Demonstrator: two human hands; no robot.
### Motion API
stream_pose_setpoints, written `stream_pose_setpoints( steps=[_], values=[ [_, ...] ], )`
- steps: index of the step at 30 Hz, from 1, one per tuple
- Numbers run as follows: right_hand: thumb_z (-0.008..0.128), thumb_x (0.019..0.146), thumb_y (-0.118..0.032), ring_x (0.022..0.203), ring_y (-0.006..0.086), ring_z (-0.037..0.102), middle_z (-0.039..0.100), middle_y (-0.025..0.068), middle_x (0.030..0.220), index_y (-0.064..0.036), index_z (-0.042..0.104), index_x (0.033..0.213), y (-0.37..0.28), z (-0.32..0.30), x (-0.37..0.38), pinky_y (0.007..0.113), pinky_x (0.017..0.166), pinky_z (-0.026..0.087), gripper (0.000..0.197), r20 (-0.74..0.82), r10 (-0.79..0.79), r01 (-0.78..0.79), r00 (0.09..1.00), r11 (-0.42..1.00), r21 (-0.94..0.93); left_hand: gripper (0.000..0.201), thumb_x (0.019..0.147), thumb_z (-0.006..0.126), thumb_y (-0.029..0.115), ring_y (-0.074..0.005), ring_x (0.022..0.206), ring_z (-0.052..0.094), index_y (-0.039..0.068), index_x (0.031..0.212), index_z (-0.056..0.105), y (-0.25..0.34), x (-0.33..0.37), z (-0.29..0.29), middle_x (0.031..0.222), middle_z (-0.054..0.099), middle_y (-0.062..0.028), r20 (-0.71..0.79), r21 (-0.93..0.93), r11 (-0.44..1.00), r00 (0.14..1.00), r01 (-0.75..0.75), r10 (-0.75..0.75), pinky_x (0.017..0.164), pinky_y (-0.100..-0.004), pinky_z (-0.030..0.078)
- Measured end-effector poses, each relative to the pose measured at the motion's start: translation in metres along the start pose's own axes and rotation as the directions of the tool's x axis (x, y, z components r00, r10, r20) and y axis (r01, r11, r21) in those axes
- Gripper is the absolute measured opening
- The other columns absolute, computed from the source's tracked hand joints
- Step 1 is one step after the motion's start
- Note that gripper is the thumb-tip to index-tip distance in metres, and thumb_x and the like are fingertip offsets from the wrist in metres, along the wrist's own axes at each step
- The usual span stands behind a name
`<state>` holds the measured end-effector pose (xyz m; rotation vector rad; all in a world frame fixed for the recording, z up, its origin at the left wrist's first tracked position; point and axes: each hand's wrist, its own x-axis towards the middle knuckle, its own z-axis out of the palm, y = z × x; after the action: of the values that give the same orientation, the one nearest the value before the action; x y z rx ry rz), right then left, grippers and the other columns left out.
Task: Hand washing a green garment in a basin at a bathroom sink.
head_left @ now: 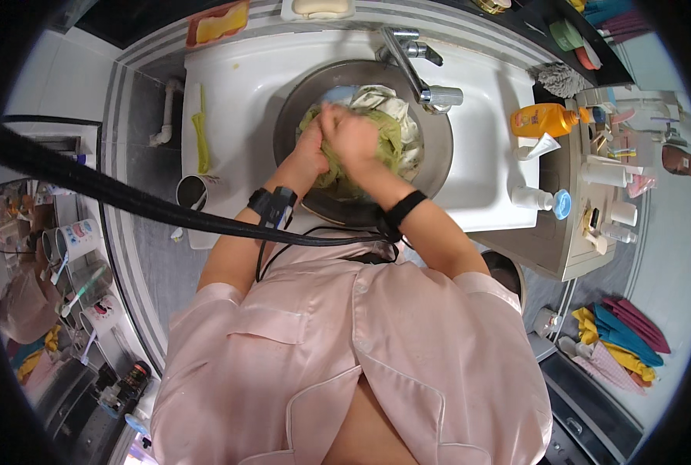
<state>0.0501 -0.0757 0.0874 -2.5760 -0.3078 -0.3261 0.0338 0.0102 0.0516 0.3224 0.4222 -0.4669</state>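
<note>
A round grey basin (440, 147) stands in the white sink (481, 101), with wet cloth heaped in it. My left hand (312, 147) grips the yellow-green cloth (392, 138) on its left side. Close against it, my right hand (352, 141) is closed over the same cloth, its fingers smeared by motion. The hands meet above the middle of the basin and hide part of the cloth. Behind and to the right of them lies a white cloth (409, 116) with dark marks. A bluish patch (339, 94) shows at the back of the basin.
The chrome faucet (411, 70) reaches over the basin's back right. An orange pump bottle (543, 120), a white tube (539, 147) and a white bottle (528, 198) line the right edge. Left are a green-handled brush (200, 143) and a cup (193, 191). A black cable (128, 203) crosses the view.
</note>
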Motion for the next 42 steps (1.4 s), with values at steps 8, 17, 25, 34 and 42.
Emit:
stream_pose_setpoints(
  steps=[8,17,25,34,42],
  values=[
    [0.047,0.086,-0.039,0.048,0.0298,0.059,0.057,0.0145,0.052,-0.0109,0.061,0.063,0.024,0.018,-0.002,0.039,0.048,0.047,0.039,-0.008,-0.209,0.208,0.978,0.978,-0.030,0.026,0.093,0.042,0.026,-0.0171,0.097,0.056,0.010,0.110,0.054,-0.019,-0.031,0.028,0.105,0.058,-0.0060,0.262,0.405,0.721,0.827,-0.563,0.498,0.084,-0.0340,0.046],
    [0.046,0.087,-0.041,0.046,0.0318,0.057,0.058,0.0150,0.053,-0.0124,0.062,0.060,-0.031,-0.014,-0.008,0.042,0.045,0.046,0.043,-0.014,-0.087,0.088,0.996,0.994,0.059,0.035,0.092,0.043,0.038,-0.0263,0.098,0.058,0.012,0.114,0.053,0.001,0.015,-0.065,0.107,0.060,-0.0078,0.594,-0.303,0.950,0.794,0.072,0.129,0.085,-0.0413,0.046],
    [0.048,0.088,-0.039,0.056,0.0350,0.059,0.059,0.0160,0.060,-0.0089,0.064,0.071,0.029,-0.003,0.020,0.043,0.050,0.046,0.038,0.055,-0.039,0.036,0.998,0.998,0.041,0.035,0.093,0.039,0.034,-0.0253,0.097,0.059,0.009,0.113,0.054,-0.024,-0.007,0.016,0.107,0.061,-0.0082,-0.282,-0.005,1.000,0.959,0.013,-0.014,0.085,-0.0413,0.047],
    [0.050,0.087,-0.040,0.048,0.0346,0.056,0.056,0.0159,0.053,-0.0088,0.062,0.071,-0.029,-0.016,-0.028,0.042,0.046,0.045,0.037,0.022,-0.143,0.137,0.989,0.976,0.169,0.032,0.092,0.042,0.034,-0.0229,0.093,0.059,0.008,0.104,0.057,-0.008,0.001,-0.057,0.099,0.062,-0.0080,0.374,-0.190,0.981,0.921,-0.036,0.106,0.084,-0.0393,0.047],
    [0.041,0.090,-0.042,0.049,0.0331,0.058,0.058,0.0152,0.054,-0.0077,0.062,0.071,0.027,0.001,0.023,0.044,0.048,0.047,0.044,0.090,-0.005,0.004,0.996,1.000,0.009,0.031,0.091,0.043,0.034,-0.0234,0.090,0.060,0.010,0.106,0.056,-0.021,-0.005,0.014,0.100,0.062,-0.0080,-0.186,0.002,1.000,0.982,0.022,-0.021,0.082,-0.0399,0.048]
  ],
)
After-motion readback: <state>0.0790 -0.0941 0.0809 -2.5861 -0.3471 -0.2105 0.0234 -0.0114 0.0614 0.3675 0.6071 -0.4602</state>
